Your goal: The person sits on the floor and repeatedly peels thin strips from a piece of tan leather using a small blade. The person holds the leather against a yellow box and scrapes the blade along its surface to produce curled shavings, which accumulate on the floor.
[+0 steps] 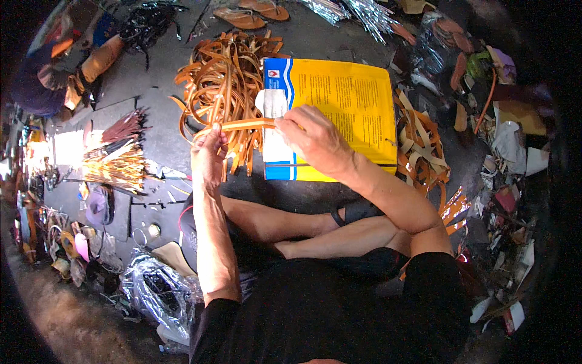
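An orange-tan strap [245,125] is stretched between my two hands. My left hand [210,147] pinches its left end, thumb and fingers closed, in front of a heap of loose, curled tan straps [224,79]. My right hand [315,136] grips the strap's other end, its fingers curled over it above the left part of a yellow tin [348,97]. The tin lies on its side and has a blue and white band. A white patch [274,104] shows on the tin beside my right hand. What lies under the right fingers is hidden.
More strap offcuts [421,142] lie right of the tin. A fan of brown and gold strips [115,151] is on the floor at left. Sandals [239,17] sit at the far side. Clear plastic bagging [159,288] lies near my left elbow, with scraps along both sides.
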`<action>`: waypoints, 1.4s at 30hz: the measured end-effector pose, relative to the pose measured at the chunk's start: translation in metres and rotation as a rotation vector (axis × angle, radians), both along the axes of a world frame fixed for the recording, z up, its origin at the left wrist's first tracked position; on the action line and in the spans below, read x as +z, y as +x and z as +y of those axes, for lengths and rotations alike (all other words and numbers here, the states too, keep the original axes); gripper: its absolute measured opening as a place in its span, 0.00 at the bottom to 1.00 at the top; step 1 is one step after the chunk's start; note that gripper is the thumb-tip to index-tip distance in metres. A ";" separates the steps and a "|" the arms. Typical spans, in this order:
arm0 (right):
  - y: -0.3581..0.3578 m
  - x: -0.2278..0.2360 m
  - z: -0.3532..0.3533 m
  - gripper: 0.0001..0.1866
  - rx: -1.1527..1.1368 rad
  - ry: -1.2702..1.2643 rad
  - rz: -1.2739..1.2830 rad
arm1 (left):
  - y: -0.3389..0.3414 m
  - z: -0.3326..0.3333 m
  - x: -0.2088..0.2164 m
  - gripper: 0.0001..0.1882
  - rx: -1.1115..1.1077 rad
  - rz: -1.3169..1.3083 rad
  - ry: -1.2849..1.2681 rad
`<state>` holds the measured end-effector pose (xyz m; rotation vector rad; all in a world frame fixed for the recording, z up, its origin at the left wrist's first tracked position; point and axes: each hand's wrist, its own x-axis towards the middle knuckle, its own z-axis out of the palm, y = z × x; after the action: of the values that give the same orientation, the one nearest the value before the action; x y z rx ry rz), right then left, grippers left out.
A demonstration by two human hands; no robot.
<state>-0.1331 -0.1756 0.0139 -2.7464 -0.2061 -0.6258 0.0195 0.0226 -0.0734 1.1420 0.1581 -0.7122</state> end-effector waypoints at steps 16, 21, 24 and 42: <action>-0.175 0.044 -0.005 0.15 -0.466 0.515 -0.130 | 0.086 -0.037 0.149 0.22 -0.229 -0.586 -0.264; -0.235 0.023 -0.015 0.09 -0.648 0.808 -0.090 | 0.008 -0.060 0.156 0.25 -0.218 -0.529 -0.170; -0.215 0.032 -0.012 0.10 -0.494 0.969 -0.197 | -0.058 -0.085 0.154 0.21 -0.222 -0.374 -0.271; -0.028 0.023 0.018 0.12 -0.240 0.826 0.048 | -0.075 -0.047 0.086 0.08 -0.148 -0.532 0.086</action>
<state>-0.1614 -0.1580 0.0366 -1.9863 0.3312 -0.5401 -0.0555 -0.0239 0.0123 1.3981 -0.3507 -0.5115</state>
